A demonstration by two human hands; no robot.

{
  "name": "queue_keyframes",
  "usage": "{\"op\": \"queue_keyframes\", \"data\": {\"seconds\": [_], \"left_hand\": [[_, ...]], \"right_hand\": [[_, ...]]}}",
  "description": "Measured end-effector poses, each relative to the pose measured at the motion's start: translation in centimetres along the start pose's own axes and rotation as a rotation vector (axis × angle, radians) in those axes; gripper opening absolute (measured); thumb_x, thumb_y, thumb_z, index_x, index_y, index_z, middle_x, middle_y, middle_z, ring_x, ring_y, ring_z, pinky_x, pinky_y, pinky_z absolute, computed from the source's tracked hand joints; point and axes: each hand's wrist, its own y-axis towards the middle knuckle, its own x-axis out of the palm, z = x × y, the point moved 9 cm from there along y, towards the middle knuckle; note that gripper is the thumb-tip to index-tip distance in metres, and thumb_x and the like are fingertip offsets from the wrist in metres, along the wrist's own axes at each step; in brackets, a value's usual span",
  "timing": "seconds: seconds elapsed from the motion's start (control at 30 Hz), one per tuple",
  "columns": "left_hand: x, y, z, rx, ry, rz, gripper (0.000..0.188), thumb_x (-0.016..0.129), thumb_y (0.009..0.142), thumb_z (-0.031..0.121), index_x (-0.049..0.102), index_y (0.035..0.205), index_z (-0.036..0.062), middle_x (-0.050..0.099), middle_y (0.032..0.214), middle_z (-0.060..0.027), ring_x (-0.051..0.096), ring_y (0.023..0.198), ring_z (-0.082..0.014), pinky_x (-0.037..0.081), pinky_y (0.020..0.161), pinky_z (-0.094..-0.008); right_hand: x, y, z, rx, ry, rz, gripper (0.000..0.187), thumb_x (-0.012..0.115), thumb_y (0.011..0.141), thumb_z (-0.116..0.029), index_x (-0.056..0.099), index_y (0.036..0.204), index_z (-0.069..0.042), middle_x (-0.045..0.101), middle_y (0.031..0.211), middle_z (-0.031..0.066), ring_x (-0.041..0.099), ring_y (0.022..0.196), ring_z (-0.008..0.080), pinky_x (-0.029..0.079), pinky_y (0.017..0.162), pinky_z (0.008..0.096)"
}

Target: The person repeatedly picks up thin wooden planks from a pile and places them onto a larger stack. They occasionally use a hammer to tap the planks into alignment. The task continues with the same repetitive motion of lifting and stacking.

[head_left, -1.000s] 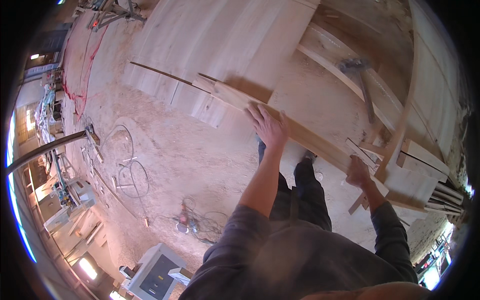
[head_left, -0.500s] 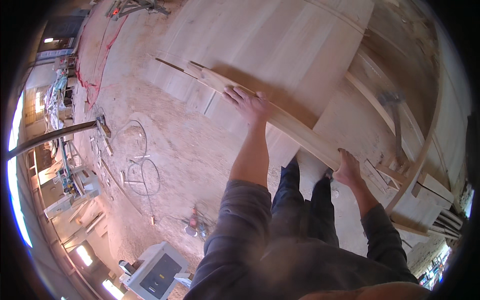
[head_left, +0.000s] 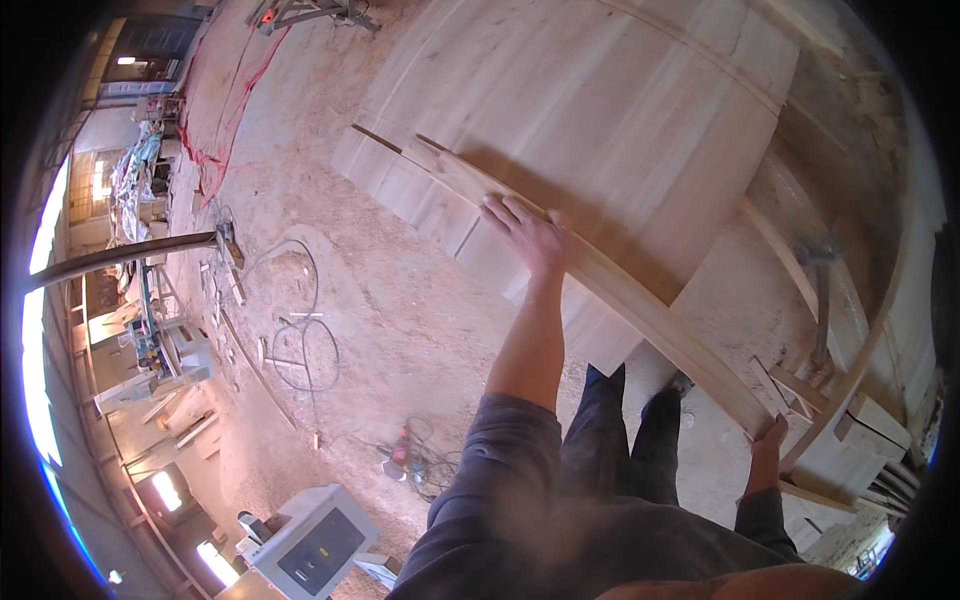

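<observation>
A long, narrow, pale wooden plank [head_left: 660, 330] runs slantwise across the front of a large wooden panel [head_left: 600, 130]. Its lower right end reaches past the panel's edge. My left hand [head_left: 530, 235] is laid over the plank around its upper half, with the fingers on one side and the thumb on the other, gripping it. Down at the plank's right end, my right hand [head_left: 770, 432] closes on the tip; most of its fingers are hidden.
A curved wooden frame [head_left: 850, 350] and offcuts [head_left: 800, 390] lie at the right. On the dusty floor at the left are a looped cable [head_left: 310, 340] and a power tool [head_left: 400, 458]. A grey-white machine [head_left: 310, 545] stands at the lower left.
The whole view has shifted, so the scene sits further right. My right hand has moved outward to the lower right, and more of the plank shows between my hands. My left hand keeps its place.
</observation>
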Motion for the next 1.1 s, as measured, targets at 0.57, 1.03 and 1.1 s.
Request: {"op": "queue_keyframes", "data": {"seconds": [0.57,1.03,1.1], "left_hand": [[0.0,16.3,-7.5,-0.153,-0.005,0.061,0.073,0.052,0.086,0.032,0.029,0.141,-0.0103,0.018,0.155,-0.0307,0.021,0.142,-0.0498,0.028,0.117,-0.0503],[-0.2,18.3,-8.1,-0.201,-0.168,0.026,0.077,0.057,0.084,0.027,0.028,0.146,-0.0065,0.012,0.158,-0.0273,0.023,0.143,-0.0459,0.029,0.116,-0.0494],[-0.9,18.4,-7.7,-0.235,-0.205,-0.039,0.077,0.057,0.084,0.028,0.028,0.147,-0.0061,0.012,0.158,-0.0275,0.023,0.143,-0.0455,0.028,0.116,-0.0498]], "right_hand": [[30.4,-21.0,4.0,0.091,0.057,-0.404,0.045,0.051,0.088,-0.039,0.052,0.119,-0.005,0.059,0.115,0.0172,0.062,0.104,0.0365,0.055,0.076,0.0570],[32.8,-24.3,3.4,0.099,0.004,-0.432,0.037,0.047,0.088,-0.034,0.053,0.111,-0.006,0.059,0.109,0.0171,0.064,0.097,0.0355,0.056,0.072,0.0525],[32.5,-24.3,3.2,0.031,-0.029,-0.416,0.036,0.046,0.089,-0.033,0.054,0.110,-0.005,0.059,0.108,0.0170,0.064,0.097,0.0352,0.056,0.073,0.0525]]}}
